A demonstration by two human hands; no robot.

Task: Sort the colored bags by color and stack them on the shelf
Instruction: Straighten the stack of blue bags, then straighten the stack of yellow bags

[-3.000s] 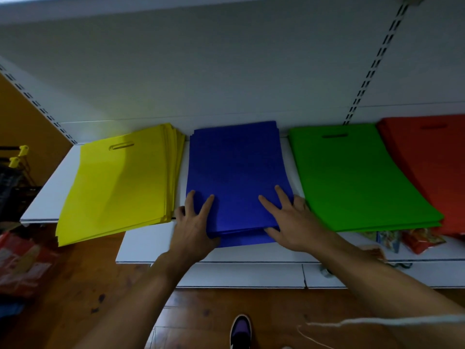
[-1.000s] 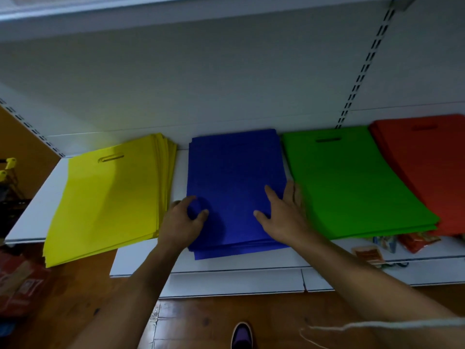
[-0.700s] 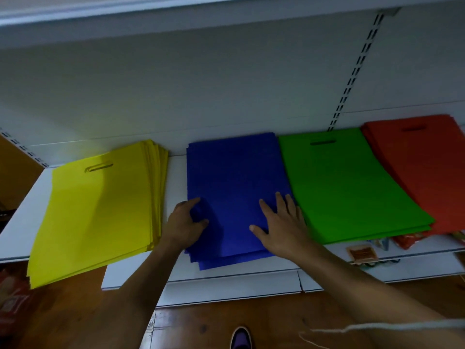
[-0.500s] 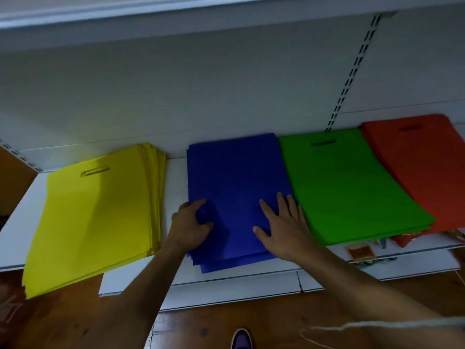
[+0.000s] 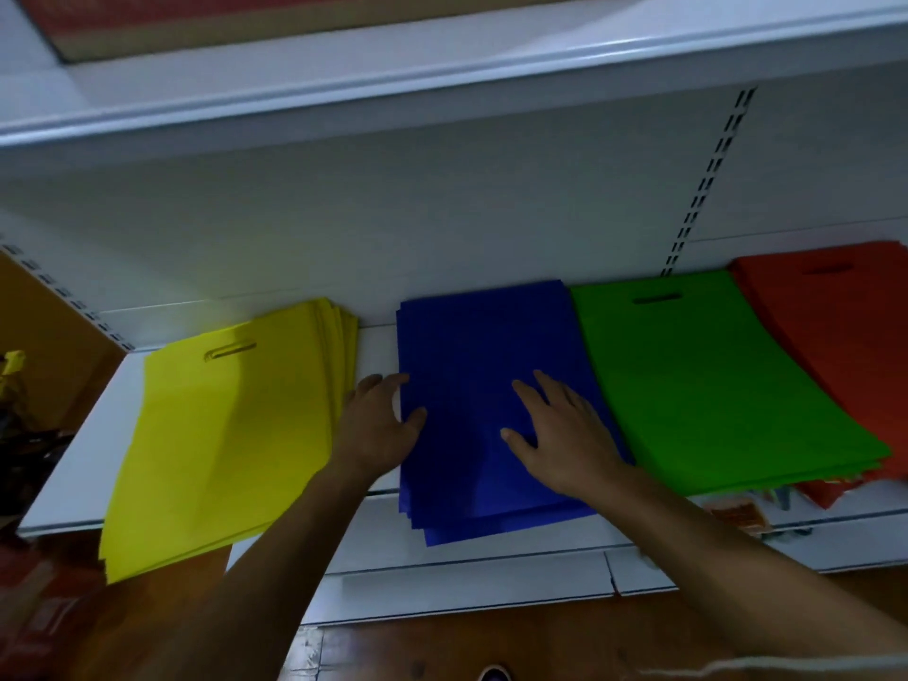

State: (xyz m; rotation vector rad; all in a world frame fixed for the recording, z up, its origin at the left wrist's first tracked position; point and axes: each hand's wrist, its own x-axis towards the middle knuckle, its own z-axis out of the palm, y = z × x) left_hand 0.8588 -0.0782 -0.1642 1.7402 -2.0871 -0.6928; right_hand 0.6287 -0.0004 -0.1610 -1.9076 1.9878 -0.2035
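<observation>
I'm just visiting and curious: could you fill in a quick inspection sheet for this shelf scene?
Surface: white shelf, its front edge overhung by the stacks.
Job's things: yellow stack, blue stack, green stack, red stack, side by side, one color each.
Clutter: small packets below the green stack, blurred.
Hands: left hand grips the blue stack's left edge; right hand lies flat on it.
Cables: nothing seen.
Surroundings: upper shelf, slotted upright, wooden floor.
</observation>
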